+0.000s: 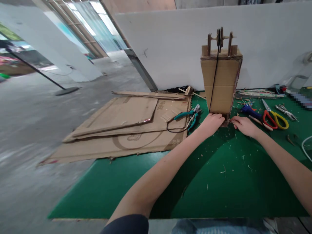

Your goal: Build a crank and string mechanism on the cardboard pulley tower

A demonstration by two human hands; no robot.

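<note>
A tall cardboard tower (221,83) stands upright on the green table, with a cardboard pulley wheel (219,38) on a thin stick axle at its top. Dark string (214,76) runs from the wheel down the tower's front to its foot. There my left hand (212,124) has its fingers curled against the lower front edge, by the string's lower end. My right hand (244,126) is pinched closed just off the right side of the foot. What either hand grips is too small or hidden to tell.
Flattened cardboard sheets (117,120) lie left, with teal-handled pliers (193,116) at their edge. To the right lie red and yellow scissors (275,118), a blue tool (251,111), metal pliers (286,111) and a white cable (304,143). Behind rises a white panel (175,48). Scraps litter the green table (195,191).
</note>
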